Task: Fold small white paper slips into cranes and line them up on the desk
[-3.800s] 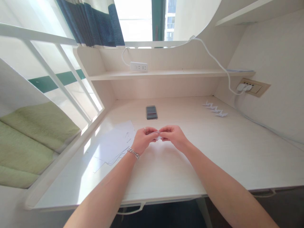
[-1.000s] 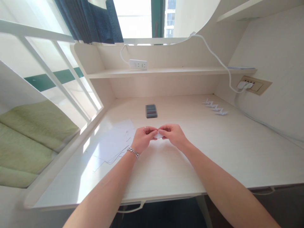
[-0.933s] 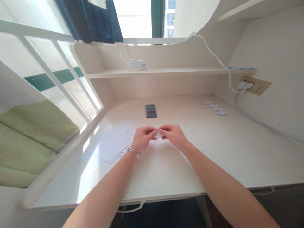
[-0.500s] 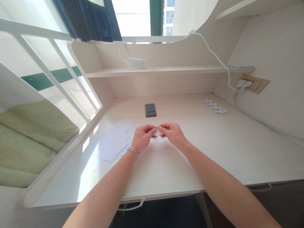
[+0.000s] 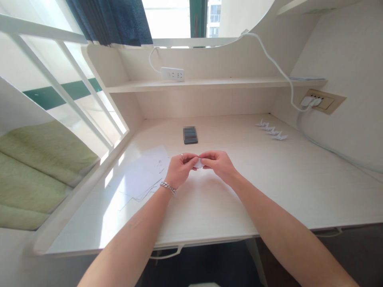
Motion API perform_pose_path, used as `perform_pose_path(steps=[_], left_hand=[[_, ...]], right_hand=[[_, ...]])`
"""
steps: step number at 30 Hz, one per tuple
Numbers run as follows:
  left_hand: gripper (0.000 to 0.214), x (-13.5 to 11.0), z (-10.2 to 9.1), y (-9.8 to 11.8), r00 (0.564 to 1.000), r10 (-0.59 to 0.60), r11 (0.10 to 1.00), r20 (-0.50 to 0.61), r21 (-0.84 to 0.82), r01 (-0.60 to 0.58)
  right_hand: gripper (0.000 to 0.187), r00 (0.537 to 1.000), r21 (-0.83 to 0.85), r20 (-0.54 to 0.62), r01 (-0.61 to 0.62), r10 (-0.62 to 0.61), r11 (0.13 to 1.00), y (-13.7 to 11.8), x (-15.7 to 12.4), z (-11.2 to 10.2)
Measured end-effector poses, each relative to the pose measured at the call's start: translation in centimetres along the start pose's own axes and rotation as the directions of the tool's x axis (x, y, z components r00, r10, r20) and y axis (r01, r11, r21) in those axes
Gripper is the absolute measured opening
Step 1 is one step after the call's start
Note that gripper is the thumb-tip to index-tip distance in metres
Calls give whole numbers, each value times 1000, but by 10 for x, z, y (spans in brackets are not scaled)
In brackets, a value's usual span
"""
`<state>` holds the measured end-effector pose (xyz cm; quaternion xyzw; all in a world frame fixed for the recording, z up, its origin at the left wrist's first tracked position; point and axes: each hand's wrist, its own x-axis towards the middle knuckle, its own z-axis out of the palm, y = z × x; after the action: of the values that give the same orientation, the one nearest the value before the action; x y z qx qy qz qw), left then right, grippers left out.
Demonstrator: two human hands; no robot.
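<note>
A small folded piece of white paper (image 5: pixel 198 163) is pinched between my two hands, just above the middle of the desk. My left hand (image 5: pixel 181 168), with a ring and a chain bracelet, grips its left side between thumb and fingers. On the other side, my right hand (image 5: pixel 219 162) closes its thumb and fingers on the right edge. Much of the paper is hidden by my fingers. Several folded paper cranes (image 5: pixel 271 130) stand in a row at the back right of the desk.
Loose white paper sheets (image 5: pixel 140 173) lie to the left. A dark phone-like object (image 5: pixel 190 135), partly blurred, rests beyond my hands. On the shelf (image 5: pixel 215 84) sits a power strip (image 5: pixel 172 74). A white cable (image 5: pixel 277 65) runs to the wall socket (image 5: pixel 323 101) at right.
My hands stay together on the paper, with a slight shift of the fingers; the right hand looks a little higher. The camera view has tilted slightly.
</note>
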<state>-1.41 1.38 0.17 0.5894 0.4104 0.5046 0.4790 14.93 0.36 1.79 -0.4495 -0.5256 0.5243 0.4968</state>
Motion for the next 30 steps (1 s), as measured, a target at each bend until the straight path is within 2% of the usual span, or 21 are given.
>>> perform_pose_path(steps=[10, 17, 21, 30], left_hand=[[15, 0, -1, -1, 1000, 5, 1000, 17, 12, -5], [15, -1, -1, -2, 999, 17, 998, 37, 62, -19], [16, -1, 0, -1, 999, 26, 999, 27, 35, -27], [16, -2, 0, 0, 998, 52, 997, 40, 53, -54]], right_hand=[[12, 1000, -42, 30, 10, -9, 999, 2, 0, -1], [11, 996, 139, 11, -87, 86, 986, 4, 1, 1], [12, 995, 265, 27, -97, 94, 959, 7, 2, 2], [12, 997, 300, 28, -80, 75, 951, 6, 2, 2]])
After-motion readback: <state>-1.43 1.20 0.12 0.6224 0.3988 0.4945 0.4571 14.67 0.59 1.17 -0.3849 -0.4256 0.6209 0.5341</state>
